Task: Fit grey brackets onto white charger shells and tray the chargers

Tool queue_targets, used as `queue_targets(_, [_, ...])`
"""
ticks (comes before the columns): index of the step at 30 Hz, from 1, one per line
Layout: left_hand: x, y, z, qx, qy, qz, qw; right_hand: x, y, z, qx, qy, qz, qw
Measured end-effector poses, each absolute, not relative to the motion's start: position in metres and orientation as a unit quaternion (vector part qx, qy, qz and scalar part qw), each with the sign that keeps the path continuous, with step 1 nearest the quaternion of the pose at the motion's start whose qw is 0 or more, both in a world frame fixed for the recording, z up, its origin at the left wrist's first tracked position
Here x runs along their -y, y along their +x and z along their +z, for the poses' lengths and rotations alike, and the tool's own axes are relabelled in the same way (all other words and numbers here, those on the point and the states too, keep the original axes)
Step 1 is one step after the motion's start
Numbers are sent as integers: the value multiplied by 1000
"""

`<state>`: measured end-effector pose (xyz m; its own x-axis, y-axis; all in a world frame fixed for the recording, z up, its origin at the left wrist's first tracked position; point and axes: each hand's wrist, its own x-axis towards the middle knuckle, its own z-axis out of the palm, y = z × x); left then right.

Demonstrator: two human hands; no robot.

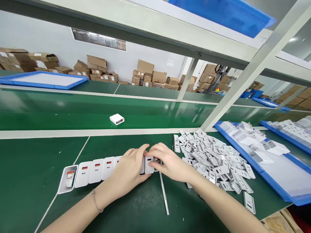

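Observation:
A row of white charger housings [96,170] runs across the green bench, faces with USB slots turned up. The leftmost charger housing [68,179] is uncovered, its inner parts showing. My left hand [130,166] is closed around the housings toward the right end of the row. My right hand [167,160] pinches a white charger faceplate [149,165] between thumb and fingers at that end, touching the housing there. Just right of it a housing with exposed parts [156,160] is partly covered by my right hand. A thin metal rod [164,194] lies below my hands.
A heap of loose white faceplates [209,158] lies to the right, with one faceplate [249,203] apart from it. Beyond stands a blue-rimmed tray [274,184] of white chargers. One white housing [117,119] sits on the green strip behind. A slanted metal post [243,77] rises at right.

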<state>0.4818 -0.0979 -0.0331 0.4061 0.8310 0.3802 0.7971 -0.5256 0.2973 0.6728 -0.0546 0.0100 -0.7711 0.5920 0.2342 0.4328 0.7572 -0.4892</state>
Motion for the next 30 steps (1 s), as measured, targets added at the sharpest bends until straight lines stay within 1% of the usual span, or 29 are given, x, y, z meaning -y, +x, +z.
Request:
queue_targets(4, [98,482,-34,-489,832,258,34,64,672,-10,939,-271,37,211])
queue_targets(7, [98,482,-34,-486,832,266,35,72,674,-24,946,-253,-21,201])
queue_targets(9, [98,482,-35,-484,833,264,39,73,677,-23,951,-247,-6,185])
queue_targets(12, [97,480,-36,-476,839,259,35,56,681,-6,952,-241,102,159])
queue_targets(14, [96,478,-36,-472,844,253,39,28,679,8,928,-284,162,178])
queue_targets(15, [96,477,-36,-472,844,251,44,10,674,13,911,-320,172,196])
queue_targets(17, [97,474,-35,-476,843,246,55,-29,657,18,882,-388,157,216])
queue_targets(18, [97,473,-34,-478,842,244,57,-48,645,17,879,-402,148,210])
queue_targets(22, [97,469,-30,-478,848,224,42,-104,586,2,892,-407,135,144])
queue_targets(26, [93,471,-27,-454,868,200,-8,-123,542,-15,894,-414,117,129])
queue_targets(30, [92,476,-26,-444,874,192,-52,-131,542,-17,891,-415,123,139])
